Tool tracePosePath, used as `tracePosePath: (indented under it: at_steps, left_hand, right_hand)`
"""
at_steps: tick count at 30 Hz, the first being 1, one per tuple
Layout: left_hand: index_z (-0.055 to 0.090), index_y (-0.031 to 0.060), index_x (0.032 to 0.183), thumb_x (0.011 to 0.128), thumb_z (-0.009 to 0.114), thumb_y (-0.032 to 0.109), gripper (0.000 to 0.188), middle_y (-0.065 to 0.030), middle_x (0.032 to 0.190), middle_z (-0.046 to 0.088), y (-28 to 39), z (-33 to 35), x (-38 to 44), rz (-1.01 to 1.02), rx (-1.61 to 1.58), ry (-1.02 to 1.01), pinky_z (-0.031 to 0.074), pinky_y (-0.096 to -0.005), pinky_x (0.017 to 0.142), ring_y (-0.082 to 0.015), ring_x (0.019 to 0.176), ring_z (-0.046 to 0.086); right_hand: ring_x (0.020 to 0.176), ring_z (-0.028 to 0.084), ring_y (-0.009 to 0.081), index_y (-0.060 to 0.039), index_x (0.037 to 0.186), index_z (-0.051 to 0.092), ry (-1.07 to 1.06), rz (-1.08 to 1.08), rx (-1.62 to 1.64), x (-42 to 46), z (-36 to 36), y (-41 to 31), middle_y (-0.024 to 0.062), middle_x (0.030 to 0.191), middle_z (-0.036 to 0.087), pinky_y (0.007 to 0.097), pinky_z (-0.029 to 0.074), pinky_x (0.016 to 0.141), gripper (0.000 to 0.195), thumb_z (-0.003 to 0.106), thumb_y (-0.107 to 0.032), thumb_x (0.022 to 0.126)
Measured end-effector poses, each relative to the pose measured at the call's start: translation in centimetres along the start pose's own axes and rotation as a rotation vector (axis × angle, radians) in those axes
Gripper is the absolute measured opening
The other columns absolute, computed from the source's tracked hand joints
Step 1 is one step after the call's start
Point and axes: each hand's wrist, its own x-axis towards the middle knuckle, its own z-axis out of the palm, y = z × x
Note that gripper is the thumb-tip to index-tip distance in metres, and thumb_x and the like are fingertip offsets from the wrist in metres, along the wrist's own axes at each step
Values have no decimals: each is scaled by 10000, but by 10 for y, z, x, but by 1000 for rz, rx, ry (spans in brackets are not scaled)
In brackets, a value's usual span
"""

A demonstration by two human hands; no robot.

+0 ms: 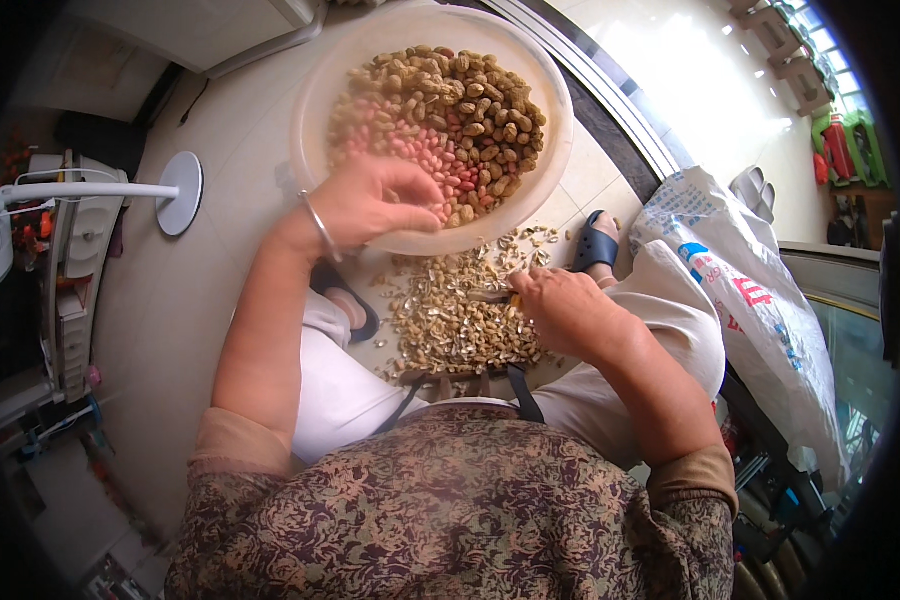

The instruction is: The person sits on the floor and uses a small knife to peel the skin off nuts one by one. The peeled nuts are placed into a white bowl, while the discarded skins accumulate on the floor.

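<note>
A wide pale plastic basin (562, 150) holds unshelled peanuts (487, 97) at its far and right side and shelled pink peanut kernels (427, 154) at its near left. Over the basin's near left rim is my left hand (375, 199), a metal bangle on its wrist; its thumb and fingers are curved apart, and whether a kernel lies between them cannot be told. My right hand (562, 307) is closed around a small metal tool (489, 296), perhaps pliers, with a bit of orange at its grip. The tool is above a heap of broken peanut shells (450, 330) on the floor.
Shells lie between my feet, which wear dark blue sandals (596, 244). A white woven sack (750, 277) with print leans at the right. A white fan with a round base (180, 193) is at the left. Beyond the basin runs a metal door track (607, 90); a white cabinet (217, 30) stands at the top left.
</note>
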Motion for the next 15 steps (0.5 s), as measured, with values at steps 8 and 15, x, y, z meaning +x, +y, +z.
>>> tracePosePath:
  at_steps: [8, 15]
  left_hand:
    - [703, 31, 903, 762, 717, 122, 169, -147, 936, 621, -48, -3, 28, -78, 878, 356, 496, -411, 836, -326, 917, 616]
    - [657, 28, 818, 771, 692, 107, 98, -156, 916, 634, -47, 5, 36, -76, 807, 356, 493, -423, 811, -341, 919, 619]
  right_hand:
    - [918, 683, 359, 5, 1048, 527, -20, 119, -2, 0, -22, 2, 194, 959, 670, 442, 542, 809, 162, 560, -99, 927]
    - [907, 677, 361, 7, 1016, 519, -10, 53, 56, -3, -16, 1, 196, 941, 664, 455, 534, 808, 156, 517, -143, 973]
